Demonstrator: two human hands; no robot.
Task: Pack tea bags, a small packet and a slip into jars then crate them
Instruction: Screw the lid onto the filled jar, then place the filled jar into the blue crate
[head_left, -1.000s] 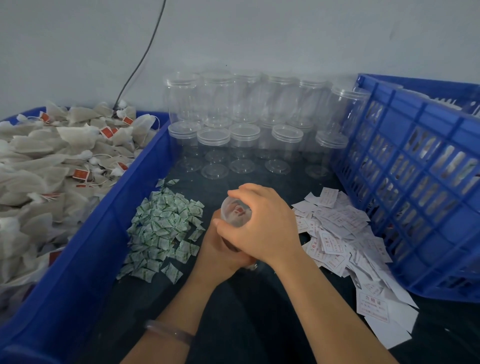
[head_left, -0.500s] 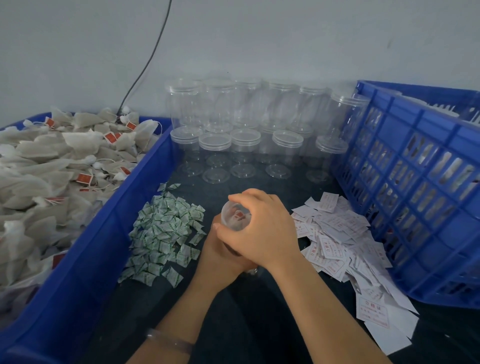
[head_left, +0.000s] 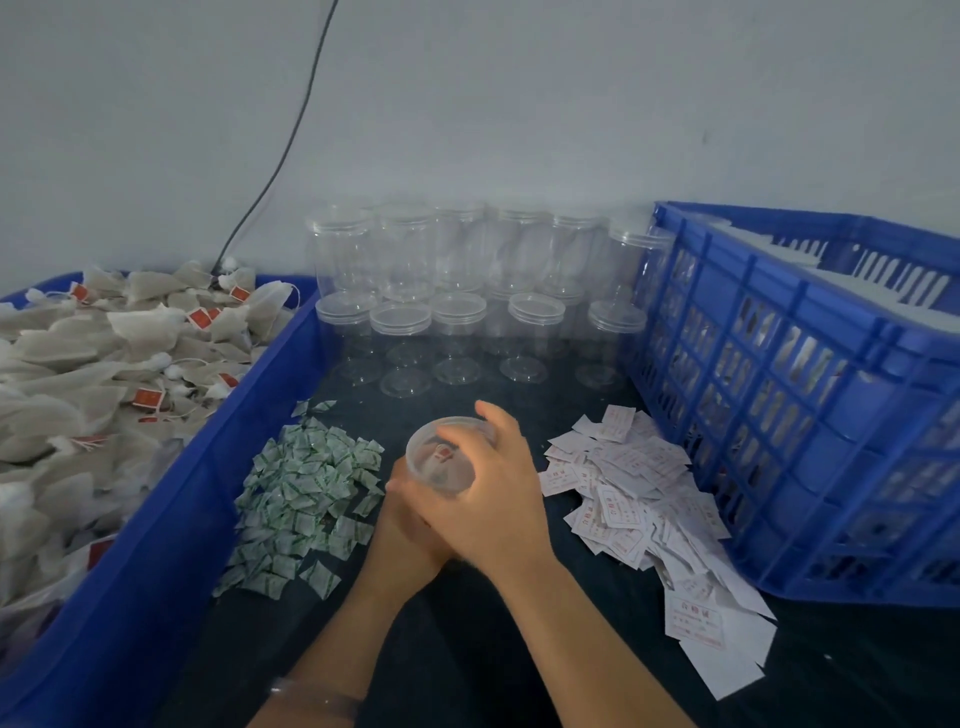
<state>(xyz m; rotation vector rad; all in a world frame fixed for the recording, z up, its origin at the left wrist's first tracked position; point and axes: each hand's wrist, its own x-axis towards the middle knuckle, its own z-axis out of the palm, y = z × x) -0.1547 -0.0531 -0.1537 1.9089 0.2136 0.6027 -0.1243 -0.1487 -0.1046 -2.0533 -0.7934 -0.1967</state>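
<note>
Hands meet over the dark table top (head_left: 467, 649), and both hold one clear round plastic jar (head_left: 423, 467). The right hand (head_left: 498, 504) lies over the top of the jar, with its fingers curled around the rim of the transparent lid. The left hand (head_left: 408, 530) is lower and mostly covered by the right one; its fingers wrap the body of the jar from the left side. Through the lid one can see a pale tea bag with a small red tag (head_left: 442, 454) inside the jar.

Just to the left of the jar lies a heap of small white packets with green print (head_left: 306, 493). Farther left of the jar stands a large blue plastic bin (head_left: 197, 509), filled with pale mesh tea bags with red tags (head_left: 93, 374). To the right of the jar lies a loose pile of white paper slips with red print (head_left: 639, 499). Beyond that pile is a blue plastic crate with slotted walls (head_left: 779, 415); what is inside it I cannot tell clearly. Behind the jar, against the grey wall (head_left: 571, 104), stand rows of empty clear jars with lids (head_left: 457, 317), the back ones rising higher than the front ones. A thin black cable (head_left: 291, 135) runs up the wall, behind and to the left of the jar.
</note>
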